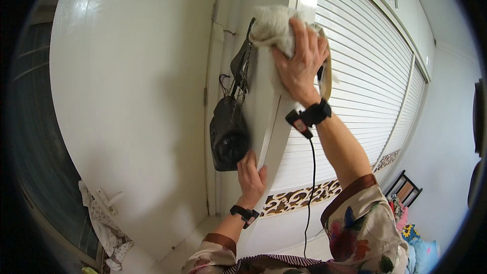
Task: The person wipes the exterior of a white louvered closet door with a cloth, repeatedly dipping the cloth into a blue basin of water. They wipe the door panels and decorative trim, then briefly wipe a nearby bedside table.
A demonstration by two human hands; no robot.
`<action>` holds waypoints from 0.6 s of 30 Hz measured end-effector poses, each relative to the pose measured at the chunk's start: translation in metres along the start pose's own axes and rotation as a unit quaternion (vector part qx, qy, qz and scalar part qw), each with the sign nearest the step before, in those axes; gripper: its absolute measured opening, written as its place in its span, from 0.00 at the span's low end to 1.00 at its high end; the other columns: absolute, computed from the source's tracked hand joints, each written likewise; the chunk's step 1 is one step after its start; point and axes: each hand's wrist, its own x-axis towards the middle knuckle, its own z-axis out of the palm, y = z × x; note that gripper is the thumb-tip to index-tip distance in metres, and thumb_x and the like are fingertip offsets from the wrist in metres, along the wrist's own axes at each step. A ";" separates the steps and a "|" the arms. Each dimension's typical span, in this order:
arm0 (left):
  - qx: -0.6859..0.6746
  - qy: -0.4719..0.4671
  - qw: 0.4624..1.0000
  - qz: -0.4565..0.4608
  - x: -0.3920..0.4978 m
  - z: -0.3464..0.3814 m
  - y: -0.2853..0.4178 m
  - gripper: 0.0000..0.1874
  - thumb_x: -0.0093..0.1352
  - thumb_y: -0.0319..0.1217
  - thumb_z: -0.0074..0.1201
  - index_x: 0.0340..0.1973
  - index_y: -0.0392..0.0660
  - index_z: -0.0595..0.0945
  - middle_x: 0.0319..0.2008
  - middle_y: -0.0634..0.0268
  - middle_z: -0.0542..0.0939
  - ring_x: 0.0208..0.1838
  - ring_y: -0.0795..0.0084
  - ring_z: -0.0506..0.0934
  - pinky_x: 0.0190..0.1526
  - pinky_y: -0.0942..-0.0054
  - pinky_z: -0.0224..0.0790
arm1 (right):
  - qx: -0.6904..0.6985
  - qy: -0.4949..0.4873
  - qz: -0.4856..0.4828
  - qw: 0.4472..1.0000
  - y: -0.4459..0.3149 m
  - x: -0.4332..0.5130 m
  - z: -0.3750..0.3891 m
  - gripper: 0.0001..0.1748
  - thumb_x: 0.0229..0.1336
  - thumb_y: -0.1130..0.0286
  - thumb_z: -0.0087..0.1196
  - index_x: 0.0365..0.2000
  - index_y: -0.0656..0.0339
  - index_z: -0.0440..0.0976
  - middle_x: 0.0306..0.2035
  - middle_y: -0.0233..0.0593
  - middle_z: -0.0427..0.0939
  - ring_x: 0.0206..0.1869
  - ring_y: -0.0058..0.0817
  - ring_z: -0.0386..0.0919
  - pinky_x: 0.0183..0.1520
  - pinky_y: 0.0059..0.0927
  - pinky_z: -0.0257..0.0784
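Observation:
My right hand is raised and presses a whitish fluffy cloth against the upper edge of a white cabinet's side panel. A beige strap hangs just beside that hand. Lower down, my left hand rests at the panel's edge, its fingertips by the bottom of a black handbag; whether they touch the bag I cannot tell. The bag hangs by a chain strap on the panel's left side. Both wrists wear black bands with small devices, and a cable runs down from the right one.
A white door stands at the left, with a patterned cloth hanging by its handle. Louvred wardrobe doors extend to the right. A dark chair back and colourful fabrics are at lower right.

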 end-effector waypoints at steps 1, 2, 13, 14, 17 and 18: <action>0.001 -0.004 1.000 -0.005 0.000 -0.001 0.000 0.28 0.78 0.40 0.45 0.66 0.32 0.65 0.64 0.40 0.69 0.61 0.40 0.70 0.62 0.46 0.63 | 0.003 -0.008 0.003 1.000 -0.006 -0.013 -0.006 0.40 0.39 0.66 0.72 0.58 0.47 0.71 0.51 0.38 0.73 0.52 0.43 0.66 0.59 0.51 0.55; 0.001 -0.006 1.000 -0.009 0.000 -0.001 0.001 0.28 0.78 0.40 0.45 0.66 0.32 0.65 0.64 0.40 0.69 0.61 0.40 0.70 0.62 0.47 0.63 | 0.004 -0.011 0.000 1.000 -0.012 -0.027 -0.012 0.42 0.37 0.67 0.72 0.59 0.48 0.72 0.52 0.41 0.73 0.54 0.44 0.67 0.60 0.50 0.56; 0.014 -0.007 1.000 -0.003 0.001 -0.001 0.000 0.29 0.75 0.35 0.50 0.67 0.34 0.64 0.65 0.41 0.68 0.59 0.37 0.70 0.60 0.46 0.66 | 0.138 -0.207 -0.083 0.965 -0.022 -0.080 -0.084 0.42 0.36 0.67 0.73 0.59 0.46 0.73 0.53 0.47 0.70 0.49 0.48 0.68 0.52 0.50 0.62; 0.021 -0.006 1.000 -0.003 0.001 -0.001 0.000 0.29 0.75 0.35 0.50 0.67 0.34 0.64 0.65 0.41 0.69 0.60 0.37 0.70 0.60 0.46 0.66 | 0.147 -0.208 -0.104 0.961 -0.018 -0.074 -0.085 0.43 0.34 0.67 0.74 0.58 0.44 0.73 0.52 0.45 0.70 0.48 0.47 0.68 0.51 0.49 0.63; 0.023 -0.002 1.000 0.002 0.002 0.000 -0.002 0.28 0.76 0.36 0.50 0.66 0.33 0.64 0.64 0.41 0.69 0.59 0.37 0.70 0.59 0.46 0.67 | 0.146 -0.199 -0.124 0.961 -0.008 -0.056 -0.092 0.44 0.33 0.67 0.74 0.58 0.43 0.73 0.52 0.44 0.70 0.47 0.46 0.67 0.50 0.49 0.63; 0.020 -0.004 1.000 -0.001 0.002 0.001 -0.002 0.28 0.76 0.36 0.50 0.66 0.33 0.65 0.64 0.41 0.69 0.59 0.37 0.70 0.59 0.46 0.67 | 0.112 -0.154 -0.153 0.970 -0.002 -0.047 -0.091 0.43 0.35 0.66 0.74 0.58 0.42 0.73 0.54 0.45 0.71 0.49 0.47 0.67 0.52 0.50 0.63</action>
